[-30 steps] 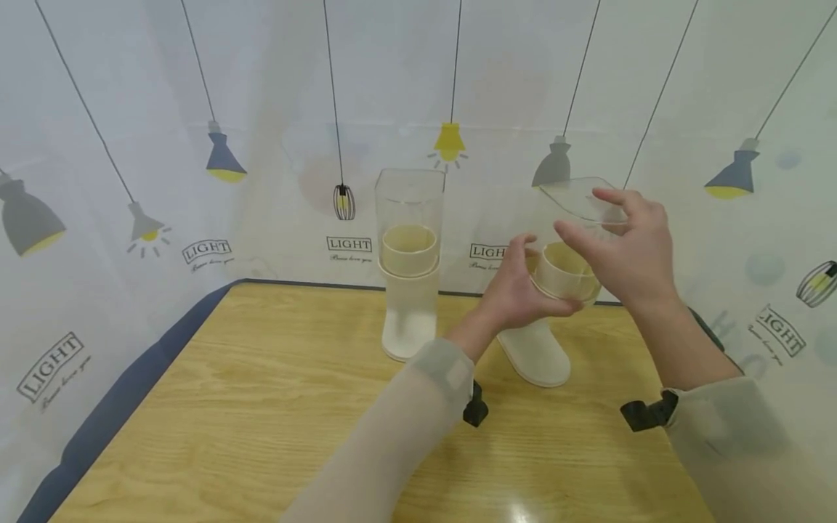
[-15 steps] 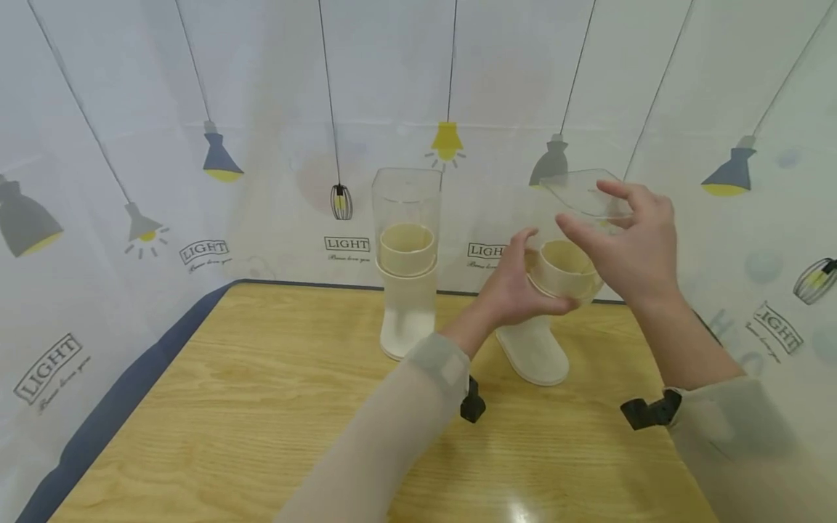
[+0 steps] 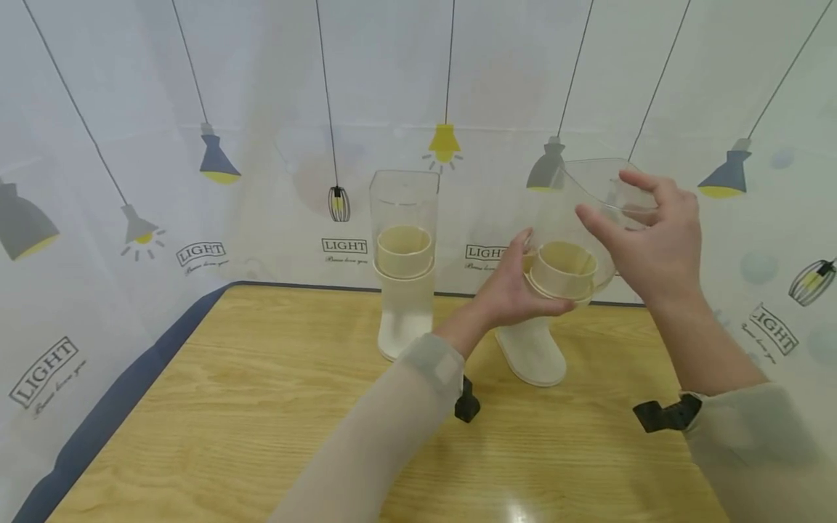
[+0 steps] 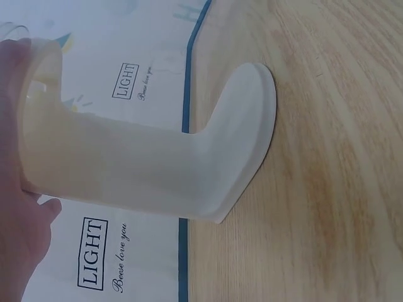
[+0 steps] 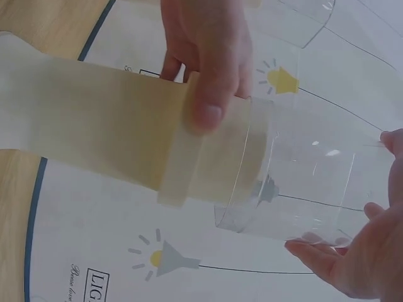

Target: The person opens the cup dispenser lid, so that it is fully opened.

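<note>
On the right of the table stands a cream boot-shaped stand [image 3: 532, 356] with a round hollow collar [image 3: 562, 282] at its top. My left hand [image 3: 510, 294] grips this stand just below the collar, thumb at the near side. A clear plastic sleeve [image 5: 315, 170], with a slanted rim, is tilted and overlaps the collar's upper part. My right hand [image 3: 660, 243] holds the sleeve near its upper end, thumb and fingers on its wall. To the left, a matching stand [image 3: 407, 316] stands upright, its clear sleeve [image 3: 405, 196] seated around its collar.
Both stands are near the back of a wooden table [image 3: 261, 407]. A white curtain [image 3: 275, 94] printed with lamps hangs behind and along the sides. Black wrist mounts [image 3: 667, 414] sit at both cuffs.
My right hand has moved up and to the right, drawing the clear sleeve with it so it shifts on the collar. My left hand keeps its grip on the stand.
</note>
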Available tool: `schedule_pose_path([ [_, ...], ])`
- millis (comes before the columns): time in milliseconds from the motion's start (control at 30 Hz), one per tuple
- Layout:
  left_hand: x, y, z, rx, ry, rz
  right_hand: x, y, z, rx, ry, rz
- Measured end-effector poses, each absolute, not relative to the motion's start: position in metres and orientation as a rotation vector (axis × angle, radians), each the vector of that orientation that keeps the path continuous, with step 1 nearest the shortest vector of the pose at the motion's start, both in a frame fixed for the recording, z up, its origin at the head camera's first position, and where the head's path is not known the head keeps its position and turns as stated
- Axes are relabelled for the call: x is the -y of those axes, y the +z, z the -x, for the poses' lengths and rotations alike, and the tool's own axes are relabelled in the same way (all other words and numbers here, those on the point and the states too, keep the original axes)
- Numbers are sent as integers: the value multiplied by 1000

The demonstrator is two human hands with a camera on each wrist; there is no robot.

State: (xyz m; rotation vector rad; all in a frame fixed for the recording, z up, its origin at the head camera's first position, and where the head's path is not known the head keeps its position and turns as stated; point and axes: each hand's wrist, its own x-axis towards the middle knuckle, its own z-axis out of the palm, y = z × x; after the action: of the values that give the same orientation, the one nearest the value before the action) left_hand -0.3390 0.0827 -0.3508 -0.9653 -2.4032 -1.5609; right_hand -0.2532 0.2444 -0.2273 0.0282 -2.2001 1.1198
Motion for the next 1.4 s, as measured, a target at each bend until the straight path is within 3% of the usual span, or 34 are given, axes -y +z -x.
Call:
schedule_pose_path([
  [867, -103, -373, 315, 2435, -1588, 492, -295, -210, 222, 2143, 1159, 215],
  [1400, -92, -370, 322, 2488, -1574, 523, -360, -267, 232, 2290, 1046, 443],
])
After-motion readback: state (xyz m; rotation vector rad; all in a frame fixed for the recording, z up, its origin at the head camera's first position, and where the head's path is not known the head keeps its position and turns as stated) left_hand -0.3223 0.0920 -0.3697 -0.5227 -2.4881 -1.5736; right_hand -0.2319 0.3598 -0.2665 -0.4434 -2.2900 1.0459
